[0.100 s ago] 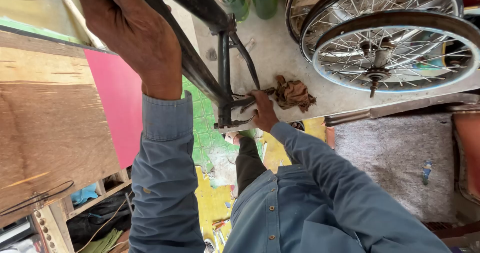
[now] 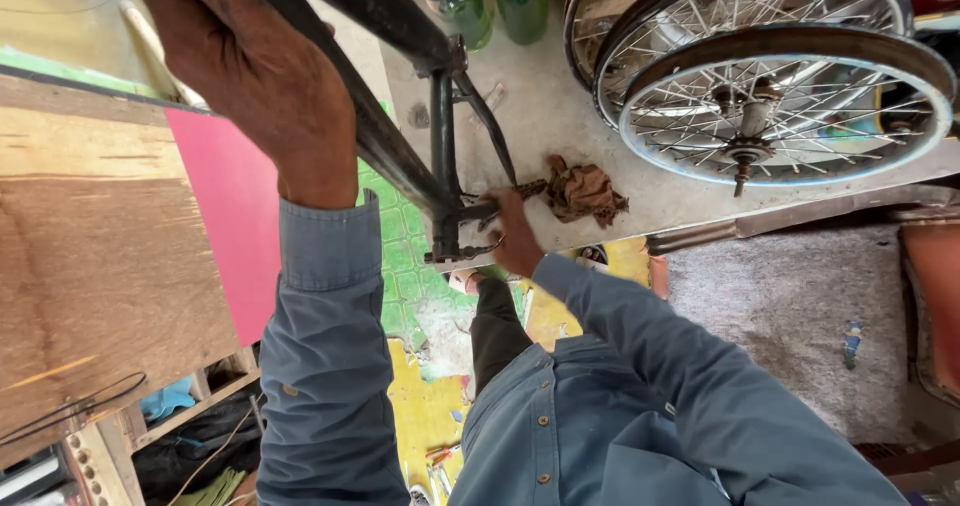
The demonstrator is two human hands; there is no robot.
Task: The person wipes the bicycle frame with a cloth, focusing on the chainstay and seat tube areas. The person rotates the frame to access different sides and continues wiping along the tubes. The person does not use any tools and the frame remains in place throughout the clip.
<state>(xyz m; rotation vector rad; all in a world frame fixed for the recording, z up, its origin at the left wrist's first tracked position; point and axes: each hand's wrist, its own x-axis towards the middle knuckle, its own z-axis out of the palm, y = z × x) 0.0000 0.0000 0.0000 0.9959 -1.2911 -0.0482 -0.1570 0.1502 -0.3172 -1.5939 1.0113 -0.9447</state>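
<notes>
Left hand (image 2: 250,71) wrapped around black bicycle frame (image 2: 400,161); right hand (image 2: 515,236) fingers closed on its lower bracket beside brown rag (image 2: 583,191)

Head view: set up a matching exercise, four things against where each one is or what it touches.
Things:
1. left hand
2. right hand
3. brown rag
4. green bottles

Places:
A. crumpled on the pale surface, beside the wheels
B. at the lower end of the frame, by the chain
C. standing at the top edge of the picture
D. gripping the dark frame tube up high

Pairs: 1-D, 2-B, 3-A, 4-C
</notes>
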